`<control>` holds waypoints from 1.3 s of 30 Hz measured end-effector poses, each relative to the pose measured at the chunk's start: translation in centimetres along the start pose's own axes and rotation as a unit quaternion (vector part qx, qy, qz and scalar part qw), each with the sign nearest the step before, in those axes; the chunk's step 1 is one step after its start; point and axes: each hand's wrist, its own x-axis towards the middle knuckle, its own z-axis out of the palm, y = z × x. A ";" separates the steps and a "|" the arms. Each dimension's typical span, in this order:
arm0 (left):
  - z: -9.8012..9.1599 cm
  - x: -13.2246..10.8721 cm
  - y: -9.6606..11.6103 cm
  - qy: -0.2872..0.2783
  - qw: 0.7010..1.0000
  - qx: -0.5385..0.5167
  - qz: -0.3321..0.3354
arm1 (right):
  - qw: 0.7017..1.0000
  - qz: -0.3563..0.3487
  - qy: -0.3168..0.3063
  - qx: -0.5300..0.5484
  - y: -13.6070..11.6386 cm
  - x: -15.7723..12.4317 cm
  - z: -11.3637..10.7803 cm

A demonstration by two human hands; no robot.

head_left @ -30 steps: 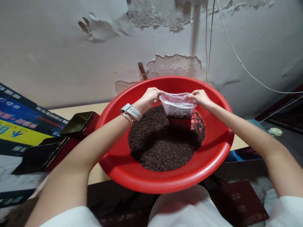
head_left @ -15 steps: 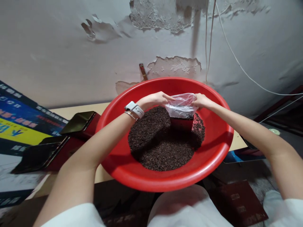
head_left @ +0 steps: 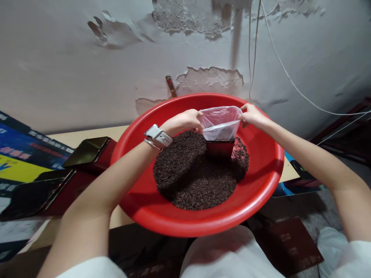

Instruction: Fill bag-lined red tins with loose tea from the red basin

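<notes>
A clear plastic bag lines a dark red square tin and stands up above its rim, its mouth spread wide. My left hand pinches the left edge of the bag's mouth. At the right edge, my right hand grips the plastic between thumb and fingers. The tin stands in dark, dry loose leaves that look like tea, inside a large red plastic basin. What lies inside the tin is hidden by the bag.
Beside the basin on the left, red tins with dark lids rest on a pale wooden table. A printed box stands farther left. Behind is a peeling wall with hanging cables. A dark red box lies low at right.
Both hands have drawn the bag's mouth higher and wider, the right hand moving slightly up and outward. The view has shifted a little; the tin stays in the leaves.
</notes>
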 end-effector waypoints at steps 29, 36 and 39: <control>4.2 -2.8 -2.1 0.124 0.906 0.221 0.340 | 0.759 -0.482 0.002 -0.438 4.1 -3.9 -1.0; 4.2 -5.9 -4.0 0.162 0.912 0.199 0.319 | 0.794 -0.476 -0.037 -0.375 3.8 -7.1 -3.1; 3.6 -4.3 -6.5 0.148 0.955 0.144 0.211 | 0.877 -0.373 -0.005 -0.303 4.5 -5.6 -4.5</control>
